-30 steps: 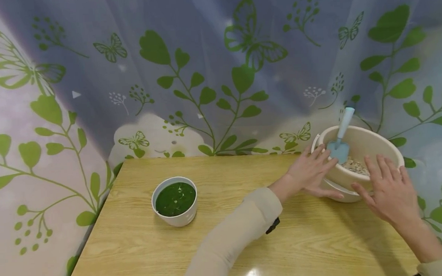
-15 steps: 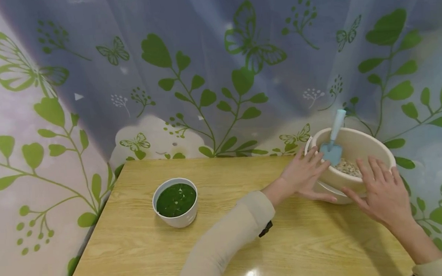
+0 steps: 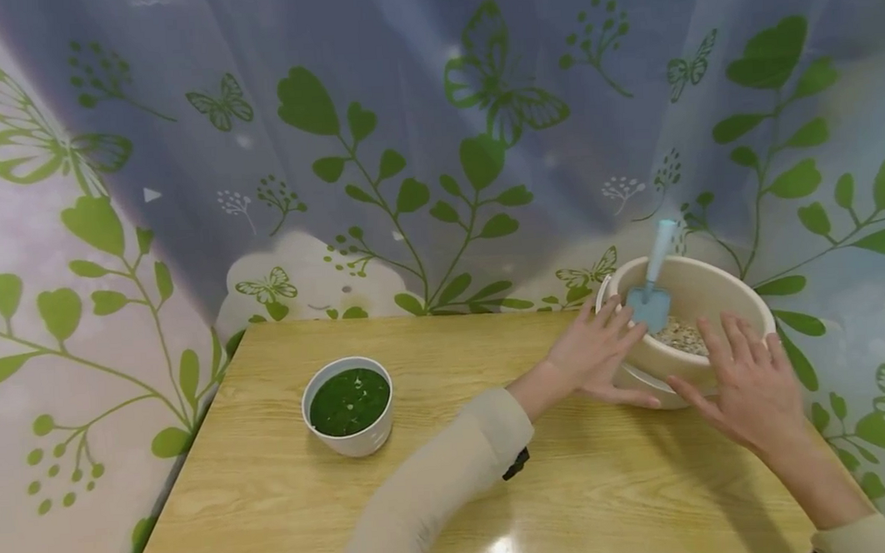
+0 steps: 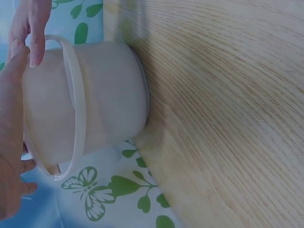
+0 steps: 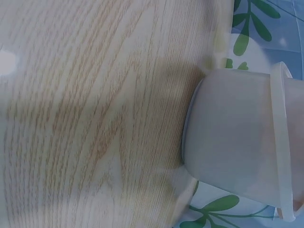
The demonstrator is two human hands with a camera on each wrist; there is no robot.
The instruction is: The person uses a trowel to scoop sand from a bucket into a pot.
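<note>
A cream bucket (image 3: 729,295) stands at the table's back right, with a light blue hand trowel (image 3: 648,306) upright in it. Pale, grainy bits (image 3: 681,337) cover part of its bottom. My left hand (image 3: 593,354) lies on the bucket's left side, fingers spread and fairly straight across the rim. On the front right, my right hand (image 3: 752,385) rests with its fingers extended over the rim and its thumb toward the left one. The bucket's handle (image 4: 79,104) hangs down across its wall in the left wrist view. Neither hand touches the trowel's handle.
A white pot (image 3: 361,442) with a dark green surface inside, flecked with pale bits, stands on the left half of the wooden table (image 3: 446,351). A curtain (image 3: 390,129) printed with leaves and butterflies hangs right behind the table's back edge.
Both hands and the bucket have shifted left along the table, the trowel moving with it. The white pot has stayed in place.
</note>
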